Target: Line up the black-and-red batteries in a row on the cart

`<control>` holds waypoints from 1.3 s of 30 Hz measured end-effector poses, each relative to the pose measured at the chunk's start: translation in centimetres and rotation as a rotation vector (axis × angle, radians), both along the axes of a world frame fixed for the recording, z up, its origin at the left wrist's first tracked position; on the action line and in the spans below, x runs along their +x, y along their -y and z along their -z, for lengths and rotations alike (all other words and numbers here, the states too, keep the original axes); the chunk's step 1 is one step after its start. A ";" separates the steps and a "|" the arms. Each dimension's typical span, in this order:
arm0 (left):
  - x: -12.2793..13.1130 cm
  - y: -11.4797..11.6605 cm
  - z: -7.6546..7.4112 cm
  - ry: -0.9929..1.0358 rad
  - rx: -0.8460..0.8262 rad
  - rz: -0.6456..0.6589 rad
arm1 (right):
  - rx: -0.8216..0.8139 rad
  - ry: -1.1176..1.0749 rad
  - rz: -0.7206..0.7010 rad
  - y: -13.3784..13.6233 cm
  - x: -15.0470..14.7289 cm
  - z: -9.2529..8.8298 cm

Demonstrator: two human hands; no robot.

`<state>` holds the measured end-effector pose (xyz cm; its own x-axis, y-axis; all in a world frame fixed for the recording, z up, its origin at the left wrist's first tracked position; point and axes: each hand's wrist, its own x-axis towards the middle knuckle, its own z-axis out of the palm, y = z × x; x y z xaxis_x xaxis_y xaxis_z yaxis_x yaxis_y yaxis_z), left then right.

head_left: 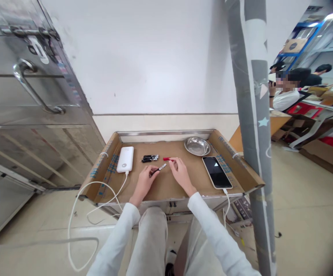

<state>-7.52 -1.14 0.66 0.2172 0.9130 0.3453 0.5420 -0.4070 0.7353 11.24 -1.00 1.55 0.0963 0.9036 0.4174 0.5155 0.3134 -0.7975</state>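
Note:
My left hand [147, 180] pinches a short black stick with a pale, silvery end [162, 166], which points up and to the right. The fingertips of my right hand [180, 173] are closed on a small red piece [166, 158] whose far end sticks out to the left. Just beyond my left hand, several similar short black sticks [149, 158] lie close together, their pale ends to the right. All of this is on a brown cardboard-lined tabletop [157, 191]. The exact kind of the sticks and the red piece is too small to make out.
A white power bank [125, 159] with a cable lies at the left. At the back right sits a round metal dish [197, 146]; nearer is a phone [217, 172] with a cable. Cardboard side walls [235, 165] and a wrapped grey pole [254, 115] bound the right.

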 end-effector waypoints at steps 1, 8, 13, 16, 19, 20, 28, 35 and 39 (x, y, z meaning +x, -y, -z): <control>0.7 0.0 -0.4 0.032 -0.001 0.045 | -0.065 -0.166 -0.030 0.3 -0.1 0.1; 5.7 -1.2 -3.8 0.268 0.001 0.159 | -0.519 -1.122 -0.286 -0.3 1.1 0.6; 5.6 -2.8 -4.7 0.434 -0.019 0.058 | -0.571 -1.201 -0.358 -0.9 2.5 0.8; 4.3 -3.6 -3.7 0.473 -0.052 -0.040 | -0.508 -1.139 -0.361 -0.9 3.1 1.3; 3.2 -3.9 -1.8 0.450 -0.121 -0.049 | -0.472 -1.060 -0.327 -0.7 3.6 1.6; 3.0 -3.9 -1.2 0.444 -0.133 -0.054 | -0.472 -1.022 -0.311 -0.7 3.7 1.7; 4.0 -3.9 0.7 0.447 -0.103 -0.051 | -0.313 -0.729 -0.174 -0.6 4.1 2.0; 4.6 -3.6 0.3 -0.095 0.149 0.046 | -0.158 -0.782 -0.096 -1.1 4.2 2.5; 5.7 -1.4 -0.6 -0.180 0.218 0.124 | -0.120 -0.780 -0.077 -1.3 4.2 2.8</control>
<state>-1.83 0.29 1.23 0.3975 0.7847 0.4757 0.5922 -0.6154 0.5203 15.45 0.31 -1.22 0.2566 0.9541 0.1545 -0.2260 0.2147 -0.9502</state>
